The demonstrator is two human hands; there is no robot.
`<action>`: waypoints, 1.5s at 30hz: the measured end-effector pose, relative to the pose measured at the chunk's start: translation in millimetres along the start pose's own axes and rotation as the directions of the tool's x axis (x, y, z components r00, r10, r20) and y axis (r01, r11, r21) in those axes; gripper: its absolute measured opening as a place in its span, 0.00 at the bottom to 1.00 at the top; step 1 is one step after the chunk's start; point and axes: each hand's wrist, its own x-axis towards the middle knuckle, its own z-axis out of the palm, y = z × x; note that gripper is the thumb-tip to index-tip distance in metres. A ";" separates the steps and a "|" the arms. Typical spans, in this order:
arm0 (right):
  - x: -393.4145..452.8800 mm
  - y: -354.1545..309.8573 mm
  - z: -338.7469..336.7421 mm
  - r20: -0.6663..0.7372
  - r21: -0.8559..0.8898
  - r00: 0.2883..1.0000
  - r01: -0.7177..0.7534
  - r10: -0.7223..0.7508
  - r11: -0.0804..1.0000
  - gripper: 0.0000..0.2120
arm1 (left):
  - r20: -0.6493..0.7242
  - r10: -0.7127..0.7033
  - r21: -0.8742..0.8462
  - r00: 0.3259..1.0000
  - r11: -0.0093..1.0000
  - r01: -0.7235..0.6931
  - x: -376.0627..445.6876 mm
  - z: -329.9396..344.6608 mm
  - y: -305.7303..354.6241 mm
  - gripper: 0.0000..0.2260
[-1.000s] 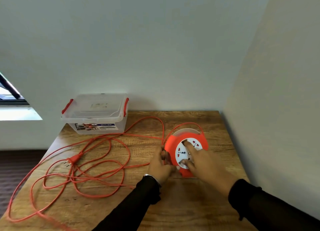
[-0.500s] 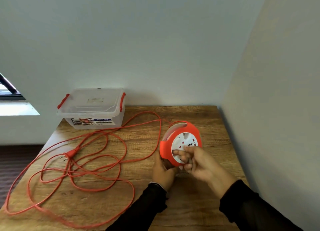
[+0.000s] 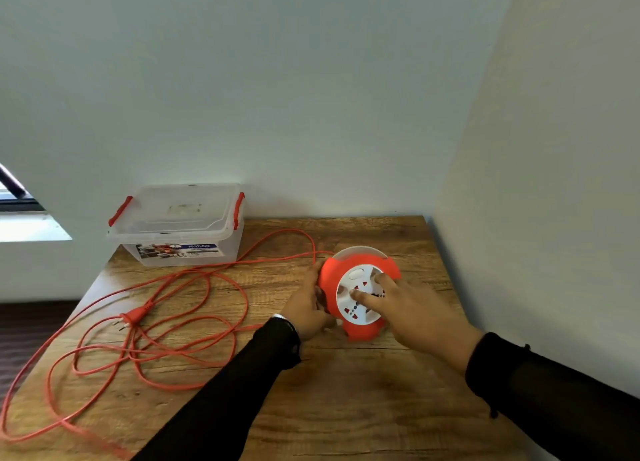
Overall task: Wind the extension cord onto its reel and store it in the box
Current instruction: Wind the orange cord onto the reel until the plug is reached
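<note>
The orange reel (image 3: 360,332) with its white socket face stands tilted on the wooden table (image 3: 346,408), right of centre. My left hand (image 3: 306,306) grips the reel's left rim, where the orange cord (image 3: 221,301) runs in. My right hand (image 3: 412,310) lies on the white face with two fingers stretched out and pressing on it. Most of the cord sprawls in loose loops over the table's left half, and its plug (image 3: 133,318) lies among them. The clear storage box (image 3: 180,228), lid on, red clips at both ends, stands at the back left.
White walls close the table in at the back and along the right side (image 3: 519,218). The table's left edge drops to dark floor (image 3: 31,325), and a cord loop reaches that edge at the near left. A window sill (image 3: 31,228) shows at the far left.
The reel has turned and tipped back down toward the table. My right fingers went from curled at the face to stretched across it. The cord loops have shifted slightly.
</note>
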 end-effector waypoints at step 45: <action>10.7 -17.3 32.5 -0.250 0.187 0.929 -0.230 0.273 0.955 0.30 | -0.167 -0.116 -0.302 0.979 0.951 0.061 -23.9 7.2 -15.4 0.14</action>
